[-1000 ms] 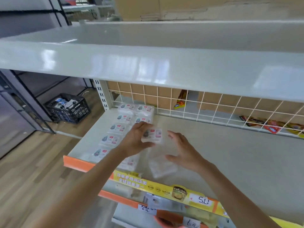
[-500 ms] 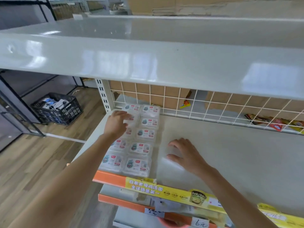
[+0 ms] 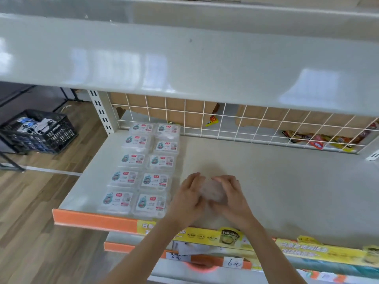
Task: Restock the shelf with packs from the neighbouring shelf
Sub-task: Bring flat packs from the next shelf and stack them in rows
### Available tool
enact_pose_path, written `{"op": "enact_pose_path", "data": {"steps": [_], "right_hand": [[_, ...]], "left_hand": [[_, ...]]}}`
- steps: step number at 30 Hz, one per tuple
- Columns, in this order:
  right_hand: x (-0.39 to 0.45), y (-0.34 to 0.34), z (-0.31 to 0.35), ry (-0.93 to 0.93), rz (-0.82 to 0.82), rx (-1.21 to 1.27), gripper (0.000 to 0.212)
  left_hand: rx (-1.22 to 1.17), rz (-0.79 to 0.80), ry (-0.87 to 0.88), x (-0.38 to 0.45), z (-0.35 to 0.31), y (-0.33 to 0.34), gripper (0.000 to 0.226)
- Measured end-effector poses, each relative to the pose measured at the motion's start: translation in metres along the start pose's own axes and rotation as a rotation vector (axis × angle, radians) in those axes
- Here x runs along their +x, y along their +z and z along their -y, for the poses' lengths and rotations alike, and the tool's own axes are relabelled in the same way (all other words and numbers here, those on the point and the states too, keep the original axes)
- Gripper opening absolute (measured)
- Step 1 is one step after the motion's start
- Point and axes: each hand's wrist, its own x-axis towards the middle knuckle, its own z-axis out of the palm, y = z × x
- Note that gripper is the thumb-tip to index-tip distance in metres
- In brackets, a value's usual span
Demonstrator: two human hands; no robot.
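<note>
Two columns of clear plastic packs [image 3: 143,165] with blue-and-red labels lie flat on the left part of the grey shelf [image 3: 287,191]. Just right of them, near the shelf's front, my left hand [image 3: 189,193] and my right hand [image 3: 229,193] together hold a clear, crumpled piece of plastic wrap [image 3: 212,191] between their curled fingers. The wrap is see-through and partly hidden by my fingers.
A white wire grid [image 3: 246,128] backs the shelf, with snack packets [image 3: 315,140] behind it. A grey shelf [image 3: 184,64] overhangs above. Orange and yellow price strips [image 3: 205,234] line the front edge. A black crate [image 3: 37,132] sits on the wooden floor to the left.
My left hand has left the back packs and come right to meet my right hand, and both now hold the clear wrap. The camera has tilted down and closer.
</note>
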Motion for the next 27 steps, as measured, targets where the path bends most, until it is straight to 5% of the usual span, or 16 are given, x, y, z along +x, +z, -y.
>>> {"op": "enact_pose_path", "data": {"steps": [6, 11, 17, 22, 27], "right_hand": [[0.000, -0.007, 0.005, 0.120, -0.089, 0.302, 0.022], [0.004, -0.005, 0.003, 0.165, -0.213, 0.210, 0.004], [0.005, -0.003, -0.010, 0.124, -0.251, 0.207, 0.017], [0.002, -0.002, -0.003, -0.025, -0.117, 0.052, 0.038], [0.003, -0.001, -0.003, -0.151, -0.012, -0.196, 0.052]], "left_hand": [[-0.108, -0.079, 0.013, 0.000, -0.001, -0.001, 0.049], [-0.114, -0.113, -0.022, -0.005, -0.005, -0.003, 0.056], [0.004, -0.019, 0.016, -0.004, 0.000, 0.000, 0.072], [0.030, -0.019, 0.051, -0.005, 0.000, 0.000, 0.062], [0.312, 0.009, 0.230, -0.001, 0.000, -0.008, 0.053]]}}
